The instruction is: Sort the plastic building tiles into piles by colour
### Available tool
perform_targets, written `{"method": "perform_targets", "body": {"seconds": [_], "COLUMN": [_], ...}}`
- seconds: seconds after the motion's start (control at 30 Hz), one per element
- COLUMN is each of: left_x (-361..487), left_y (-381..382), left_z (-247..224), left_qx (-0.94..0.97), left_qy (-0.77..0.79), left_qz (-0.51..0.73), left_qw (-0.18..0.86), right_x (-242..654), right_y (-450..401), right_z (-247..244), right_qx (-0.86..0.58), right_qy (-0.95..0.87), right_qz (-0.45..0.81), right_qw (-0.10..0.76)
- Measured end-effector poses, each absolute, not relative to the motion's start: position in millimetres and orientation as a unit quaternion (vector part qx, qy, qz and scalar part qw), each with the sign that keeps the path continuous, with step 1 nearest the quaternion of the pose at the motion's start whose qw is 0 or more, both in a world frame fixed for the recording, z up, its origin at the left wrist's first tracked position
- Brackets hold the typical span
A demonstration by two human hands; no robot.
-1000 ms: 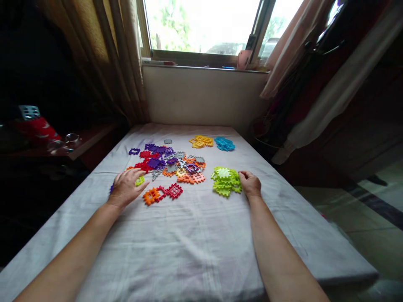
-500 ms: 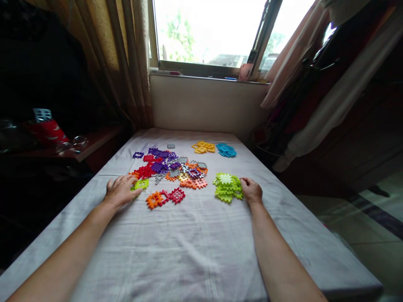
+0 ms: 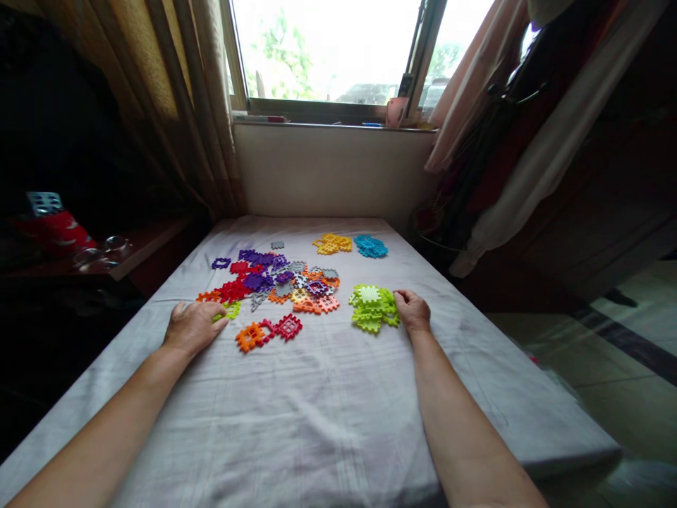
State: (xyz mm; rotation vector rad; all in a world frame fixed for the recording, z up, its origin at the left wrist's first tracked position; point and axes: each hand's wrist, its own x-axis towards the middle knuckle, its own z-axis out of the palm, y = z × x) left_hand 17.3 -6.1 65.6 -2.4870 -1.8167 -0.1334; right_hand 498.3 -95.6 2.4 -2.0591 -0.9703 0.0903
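My left hand (image 3: 193,326) is at the left side of the pile, its thumb and fingers closed on a lime-green interlocking tile (image 3: 233,308). The fingers cover part of that tile. To the right, my right hand (image 3: 413,312) rests curled into a fist against the edge of a lime-green tile stack (image 3: 370,307). Whether anything is inside the fist is hidden. Between the hands lies a mixed pile with purple tiles (image 3: 258,281), red tiles (image 3: 234,290) and grey and orange ones. Nearer me are an orange tile (image 3: 249,337) and a crimson tile (image 3: 289,327).
Farther back on the white cloth (image 3: 317,409) are a yellow tile heap (image 3: 333,244) and a blue tile heap (image 3: 371,246). A side table with glasses (image 3: 103,254) stands left. Clothes (image 3: 491,204) hang at right, and a pink cup (image 3: 395,113) is on the windowsill.
The view has shifted slightly, moving the scene leftward. My left fingers now cover more of the lime-green tile. My right fist stays beside the green stack.
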Motion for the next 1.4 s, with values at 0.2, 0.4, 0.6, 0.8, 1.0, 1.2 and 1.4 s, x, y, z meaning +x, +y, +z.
{"method": "perform_targets", "body": {"seconds": [0.2, 0.4, 0.6, 0.8, 1.0, 1.2, 1.4], "left_x": [21, 23, 77, 146, 178, 154, 46], "left_y": [-8, -10, -31, -53, -63, -53, -27], "left_z": [67, 65, 62, 54, 55, 64, 60], "left_qx": [-0.817, -0.801, -0.764, -0.777, -0.786, -0.822, -0.817], "left_qy": [-0.571, -0.557, -0.528, -0.465, -0.430, -0.421, -0.527], "left_qz": [-0.075, -0.215, -0.343, -0.344, -0.343, -0.319, -0.235], "left_qw": [0.036, 0.033, -0.137, -0.248, -0.283, -0.214, -0.005], "right_x": [499, 496, 444, 384, 373, 404, 482], "right_y": [-94, -95, -103, -107, -106, -104, -107], "right_z": [-2, 2, 35, 50, 47, 53, 40], "right_qx": [-0.811, -0.786, -0.708, -0.585, -0.497, -0.549, -0.700], "right_qy": [-0.366, -0.349, -0.489, -0.636, -0.622, -0.540, -0.322], "right_qz": [0.026, -0.075, -0.092, 0.127, 0.291, 0.281, 0.184], "right_qw": [0.455, 0.506, 0.502, 0.487, 0.530, 0.573, 0.610]}}
